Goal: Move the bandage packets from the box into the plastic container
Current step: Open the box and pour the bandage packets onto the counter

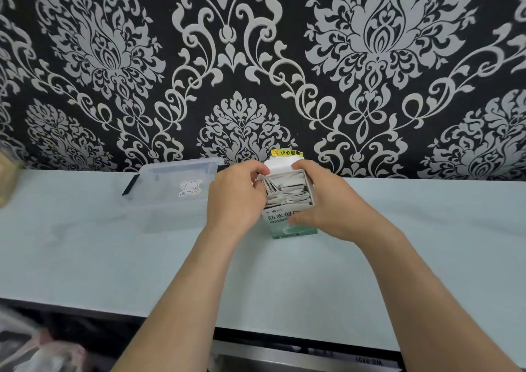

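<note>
One head camera looks forward and down, close over the pale flat counter, toward the far black-and-grey patterned wall.

Black wall with silver damask pattern, pale countertop

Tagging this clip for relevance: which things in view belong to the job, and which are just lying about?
Job: box, bandage packets, plastic container, left hand, right hand.
Lying about: yellow warning label on the wall, crumpled plastic below the counter.
</note>
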The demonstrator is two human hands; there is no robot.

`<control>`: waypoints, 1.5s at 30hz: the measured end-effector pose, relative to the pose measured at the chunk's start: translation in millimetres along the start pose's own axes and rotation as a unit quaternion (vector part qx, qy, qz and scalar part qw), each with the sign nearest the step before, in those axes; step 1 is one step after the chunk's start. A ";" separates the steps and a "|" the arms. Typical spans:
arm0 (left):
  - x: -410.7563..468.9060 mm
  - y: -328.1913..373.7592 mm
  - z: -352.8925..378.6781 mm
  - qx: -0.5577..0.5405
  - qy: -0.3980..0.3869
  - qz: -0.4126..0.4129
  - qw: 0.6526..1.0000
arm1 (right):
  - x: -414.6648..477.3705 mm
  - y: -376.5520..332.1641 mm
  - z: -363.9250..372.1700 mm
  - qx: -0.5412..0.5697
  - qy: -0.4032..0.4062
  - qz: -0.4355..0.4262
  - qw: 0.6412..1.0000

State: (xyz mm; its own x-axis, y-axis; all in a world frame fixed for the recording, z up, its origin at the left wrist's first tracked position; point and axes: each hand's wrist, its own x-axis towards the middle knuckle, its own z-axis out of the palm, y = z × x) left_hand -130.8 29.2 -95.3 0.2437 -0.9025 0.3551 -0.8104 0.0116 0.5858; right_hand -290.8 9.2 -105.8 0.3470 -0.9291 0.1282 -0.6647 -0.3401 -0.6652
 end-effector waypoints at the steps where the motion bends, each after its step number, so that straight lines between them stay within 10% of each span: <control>1: 0.5 -1.2 1.3 0.011 0.016 0.030 0.999 | 0.6 0.4 0.3 0.001 0.007 0.004 1.000; 6: -6.5 8.8 -2.8 -0.009 -0.014 0.174 0.985 | 0.2 0.1 -0.1 -0.029 0.037 -0.007 0.999; 18: -9.7 3.4 -22.1 -0.059 -0.157 0.064 0.984 | -1.9 -10.5 7.2 -0.077 0.046 -0.065 0.994; 28: -10.3 4.2 -8.9 0.035 -0.085 0.135 0.987 | -2.5 -8.6 4.4 -0.047 0.043 -0.077 0.995; 45: -4.1 -3.1 -5.0 -0.152 0.004 0.125 0.981 | -0.4 6.8 -4.3 -0.012 0.095 -0.027 0.995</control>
State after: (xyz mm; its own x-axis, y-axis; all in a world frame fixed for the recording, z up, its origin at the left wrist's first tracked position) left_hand -126.6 35.0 -94.9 0.0628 -0.8523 0.5193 -0.6497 0.3601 0.6695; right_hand -298.3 6.7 -107.2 0.2522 -0.9194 0.3020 -0.6650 -0.3914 -0.6361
